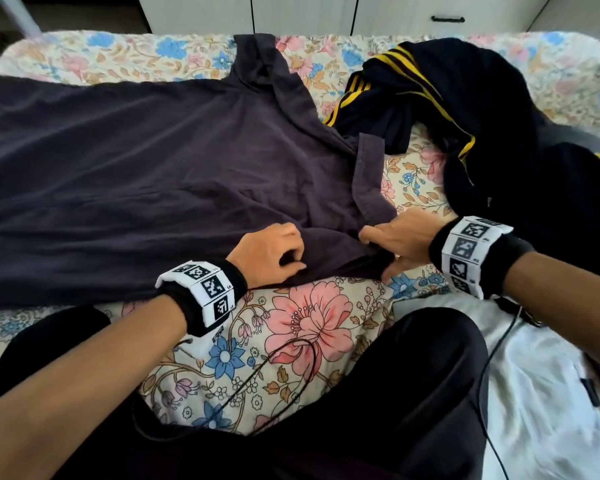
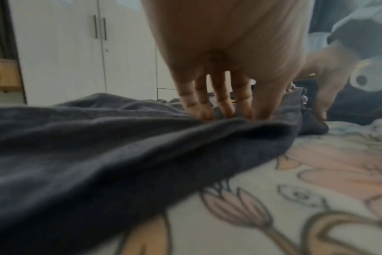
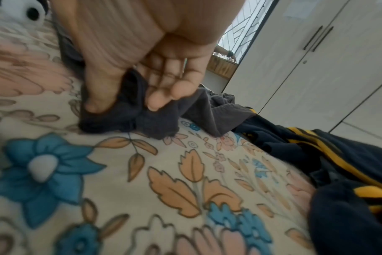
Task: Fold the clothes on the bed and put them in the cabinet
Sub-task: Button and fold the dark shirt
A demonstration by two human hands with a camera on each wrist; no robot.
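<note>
The bed (image 1: 312, 327), covered in a floral sheet, fills the head view, with white cabinet doors (image 1: 302, 12) standing just past its far edge. A dark purple shirt (image 1: 146, 168) lies spread over the left and middle of the bed, its left part running out of view and its near hem lying along a bare strip of sheet in front of the person. A navy garment with yellow stripes (image 1: 447, 98) sits bunched at the right, beside the shirt. The left hand (image 1: 269, 254) curls its grip onto the shirt's near edge, fingertips (image 2: 207, 113) pressing cloth. The right hand (image 1: 399, 233) pinches the shirt's near right corner between thumb and fingers.
</note>
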